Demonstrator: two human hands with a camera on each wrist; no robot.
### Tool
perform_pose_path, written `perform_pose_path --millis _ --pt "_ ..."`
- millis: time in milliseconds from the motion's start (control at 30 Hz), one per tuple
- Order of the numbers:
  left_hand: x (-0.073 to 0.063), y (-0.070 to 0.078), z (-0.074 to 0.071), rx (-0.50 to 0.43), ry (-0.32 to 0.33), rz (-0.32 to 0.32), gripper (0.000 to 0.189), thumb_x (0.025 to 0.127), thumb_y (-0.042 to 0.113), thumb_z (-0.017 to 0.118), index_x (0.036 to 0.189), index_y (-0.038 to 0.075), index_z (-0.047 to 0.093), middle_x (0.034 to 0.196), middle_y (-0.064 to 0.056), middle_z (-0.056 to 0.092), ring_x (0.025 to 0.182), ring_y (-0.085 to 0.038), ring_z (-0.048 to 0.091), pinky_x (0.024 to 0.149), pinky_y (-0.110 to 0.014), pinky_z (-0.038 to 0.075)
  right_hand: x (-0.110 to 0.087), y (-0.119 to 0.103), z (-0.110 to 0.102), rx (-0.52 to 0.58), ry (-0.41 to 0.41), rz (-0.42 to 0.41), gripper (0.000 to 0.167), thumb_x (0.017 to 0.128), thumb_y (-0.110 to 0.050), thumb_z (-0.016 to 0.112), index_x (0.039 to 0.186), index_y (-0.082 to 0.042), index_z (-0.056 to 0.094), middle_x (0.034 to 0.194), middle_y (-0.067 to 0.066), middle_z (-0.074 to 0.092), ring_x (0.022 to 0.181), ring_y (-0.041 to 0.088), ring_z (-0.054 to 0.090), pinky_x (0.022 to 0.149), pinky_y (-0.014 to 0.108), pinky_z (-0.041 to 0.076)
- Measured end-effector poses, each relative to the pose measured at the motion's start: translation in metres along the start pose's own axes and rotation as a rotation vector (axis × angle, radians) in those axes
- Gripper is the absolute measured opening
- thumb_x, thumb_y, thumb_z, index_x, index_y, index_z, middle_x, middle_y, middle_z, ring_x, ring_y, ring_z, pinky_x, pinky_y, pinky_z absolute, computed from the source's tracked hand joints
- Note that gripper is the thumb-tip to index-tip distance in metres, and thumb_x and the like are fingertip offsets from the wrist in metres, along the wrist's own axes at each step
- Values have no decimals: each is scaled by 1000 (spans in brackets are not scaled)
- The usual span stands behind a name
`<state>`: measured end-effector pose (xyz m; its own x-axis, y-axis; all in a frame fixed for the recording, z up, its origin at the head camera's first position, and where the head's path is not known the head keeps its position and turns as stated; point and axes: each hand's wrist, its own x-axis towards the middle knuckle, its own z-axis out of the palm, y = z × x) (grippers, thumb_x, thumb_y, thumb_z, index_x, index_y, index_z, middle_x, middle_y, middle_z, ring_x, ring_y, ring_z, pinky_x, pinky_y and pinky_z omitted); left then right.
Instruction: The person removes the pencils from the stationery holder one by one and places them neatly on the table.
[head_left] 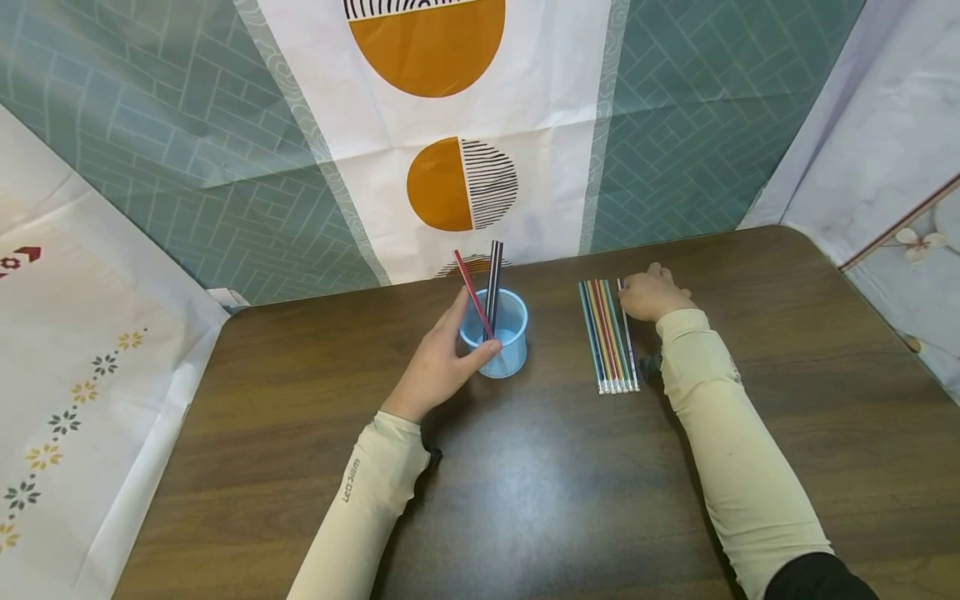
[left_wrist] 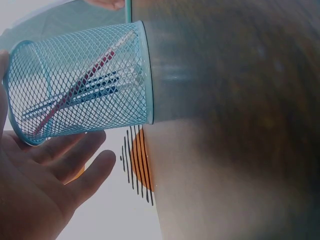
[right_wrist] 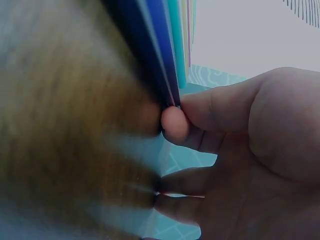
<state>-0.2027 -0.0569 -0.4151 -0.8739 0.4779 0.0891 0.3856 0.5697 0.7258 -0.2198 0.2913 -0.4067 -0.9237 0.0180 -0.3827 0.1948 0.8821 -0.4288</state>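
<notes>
My left hand (head_left: 435, 367) holds the light blue mesh pencil cup (head_left: 512, 357) near its rim, thumb on the near side and fingers behind it. The cup stands upright on the table. A red pencil (head_left: 466, 275) leans in it beside dark striped pencils (head_left: 494, 271). Right of the cup, several coloured pencils (head_left: 604, 337) lie side by side, eraser ends toward me. My right hand (head_left: 651, 293) is at the far end of the rightmost pencil (head_left: 632, 358). In the right wrist view its thumb and a fingertip pinch the end of that dark blue pencil (right_wrist: 159, 47).
The brown wooden table (head_left: 300, 433) extends around the cup and pencils. Behind its far edge hangs a green and white patterned cloth (head_left: 555, 183). White cloths hang at the left (head_left: 82, 333) and right (head_left: 877, 150) sides.
</notes>
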Motion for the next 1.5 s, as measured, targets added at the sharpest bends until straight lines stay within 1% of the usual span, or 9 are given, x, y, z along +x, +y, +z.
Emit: perform_pose_path --millis 233,333,400,467,567,733,967,1200,1500 --pt "0 0 -1 -5 2 -5 96 91 64 63 164 30 10 162 -7 30 141 -31 39 110 -53 35 -1 -1 -2 0 14 7 51 106 -20 34 146 11 41 155 43 6 143 59 1 103 81 9" --pt "-1 0 0 -5 -5 -21 97 91 65 63 164 29 11 162 -7 30 142 -30 38 110 -53 36 -2 0 -5 13 40 -11 51 107 -22 34 144 12 43 152 42 20 141 58 16 106 77 18" --pt "-1 1 0 -3 -11 -27 97 91 65 63 164 29 11 163 -6 30 143 -30 38 110 -53 36 -5 1 -7 36 82 -29 47 108 -24 36 134 13 50 140 39 41 129 55 38 102 70 33" --pt "-1 2 0 -5 -13 -23 97 91 65 63 164 29 11 162 -6 31 142 -30 39 109 -53 37 -7 -2 -10 71 143 -60 42 108 -26 38 120 11 55 118 32 55 107 48 52 89 59 44" --pt "-1 4 -2 -6 -6 -13 96 91 64 64 164 28 13 162 -7 31 141 -31 39 110 -54 36 -12 -12 -15 149 228 -115 35 108 -28 43 109 4 56 95 19 54 84 35 49 73 48 42" --pt "-3 4 -6 -8 2 -15 96 91 64 64 164 25 14 163 -7 29 143 -31 36 111 -54 34 -15 -41 -16 296 283 -252 29 108 -26 47 113 -1 60 90 15 55 78 31 49 72 46 41" --pt "-5 3 -7 -14 5 -18 97 91 64 64 164 25 13 163 -6 28 144 -30 36 112 -53 34 -16 -80 -5 383 262 -408 31 107 -26 51 121 -1 65 111 16 62 100 31 53 92 49 45" --pt "-4 1 -5 -19 4 -13 96 91 65 64 164 29 13 162 -5 30 143 -29 37 112 -54 33 -21 -104 13 471 157 -441 36 105 -34 56 123 -4 65 114 16 63 103 33 57 90 49 50" --pt "-3 1 -1 -22 -3 7 96 91 64 63 164 25 13 163 -6 28 144 -29 35 113 -53 31 -22 -115 34 515 156 -467 32 103 -29 60 121 -5 69 121 10 66 113 30 57 99 49 48"
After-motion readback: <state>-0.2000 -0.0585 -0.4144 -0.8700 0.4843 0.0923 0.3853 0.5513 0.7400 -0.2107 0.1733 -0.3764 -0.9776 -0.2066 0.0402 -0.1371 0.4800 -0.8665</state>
